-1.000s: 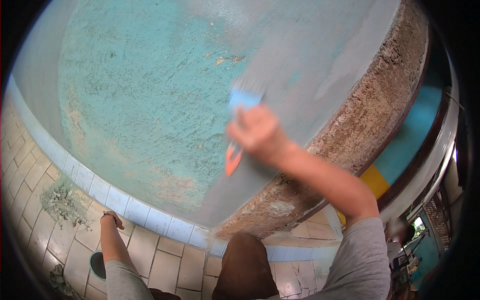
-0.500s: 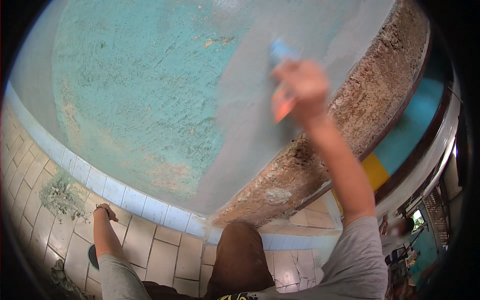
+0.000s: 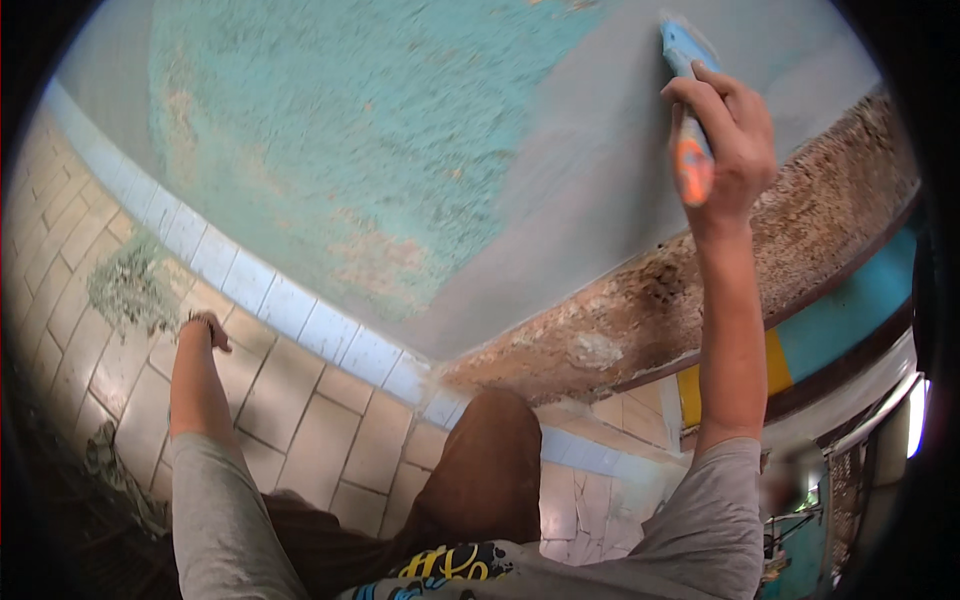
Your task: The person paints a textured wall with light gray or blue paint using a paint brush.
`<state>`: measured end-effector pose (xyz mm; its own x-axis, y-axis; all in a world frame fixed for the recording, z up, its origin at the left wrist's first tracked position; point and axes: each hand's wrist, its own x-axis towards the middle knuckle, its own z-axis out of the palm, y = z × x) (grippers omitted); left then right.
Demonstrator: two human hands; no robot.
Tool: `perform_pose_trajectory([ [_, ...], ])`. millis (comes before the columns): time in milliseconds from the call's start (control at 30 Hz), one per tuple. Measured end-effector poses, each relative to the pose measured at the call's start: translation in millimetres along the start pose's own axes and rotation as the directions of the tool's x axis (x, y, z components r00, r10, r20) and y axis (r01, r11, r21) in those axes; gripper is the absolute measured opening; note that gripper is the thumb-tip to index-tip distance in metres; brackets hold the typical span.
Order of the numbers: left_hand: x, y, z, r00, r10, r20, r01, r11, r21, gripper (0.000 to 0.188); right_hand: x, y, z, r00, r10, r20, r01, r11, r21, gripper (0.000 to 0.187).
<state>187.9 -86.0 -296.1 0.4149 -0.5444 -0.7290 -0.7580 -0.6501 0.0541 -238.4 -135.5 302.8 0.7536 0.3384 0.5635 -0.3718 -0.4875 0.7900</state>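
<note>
My right hand (image 3: 735, 135) is closed around the handle of a hand tool with a flat blue head (image 3: 686, 45) and an orange handle end (image 3: 692, 172). The tool's head lies against or very close to the smooth grey coat (image 3: 590, 150) on the wall; which, I cannot tell. Left of this coat, the wall is rough turquoise (image 3: 380, 130) with worn tan patches. My left hand (image 3: 210, 330) hangs over the floor near a heap of greenish scrapings (image 3: 135, 285). Its fingers are loosely bent and partly hidden, with nothing visible in them.
A rough brown bare-masonry edge (image 3: 640, 300) borders the wall at right. Pale blue tiles (image 3: 280, 300) run along its foot. Beige floor tiles (image 3: 310, 410) lie around my knee (image 3: 490, 440). A crumpled cloth-like thing (image 3: 110, 465) is at lower left, and a blurred person (image 3: 785, 485) at lower right.
My right hand has moved right and up across the grey coat with the tool, whose handle now points more toward me. My view has shifted and turned; the left hand still hangs by the scrapings.
</note>
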Motion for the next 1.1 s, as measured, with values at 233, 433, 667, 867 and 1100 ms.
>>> perform_pose_trajectory([
  [233, -75, 55, -40, 0.994, 0.106, -0.001, -0.106, 0.992, -0.074, 0.064, -185, -217, 55, 0.856, -0.082, 0.510, -0.161, 0.896, 0.415, 0.014],
  [433, -58, 27, -25, 0.995, 0.085, 0.043, -0.084, 0.996, -0.027, 0.064, -125, -135, 38, 0.773, 0.251, 0.583, -0.577, 0.658, 0.483, 0.011],
  [667, -44, 46, -22, 0.986, 0.138, -0.093, -0.140, 0.990, -0.014, 0.047, -156, -156, 45, 0.954, 0.249, 0.167, -0.254, 0.967, 0.009, 0.022],
  [867, -37, 78, -31, 0.974, 0.215, -0.074, -0.215, 0.977, 0.010, 0.057, -225, -253, 62, 0.767, -0.045, 0.641, -0.333, 0.825, 0.456, 0.008],
  [1100, -12, 51, -4, 0.995, 0.093, 0.031, -0.093, 0.996, -0.016, 0.065, -46, -14, 6, 0.592, 0.329, 0.736, -0.797, 0.378, 0.472, 0.011],
])
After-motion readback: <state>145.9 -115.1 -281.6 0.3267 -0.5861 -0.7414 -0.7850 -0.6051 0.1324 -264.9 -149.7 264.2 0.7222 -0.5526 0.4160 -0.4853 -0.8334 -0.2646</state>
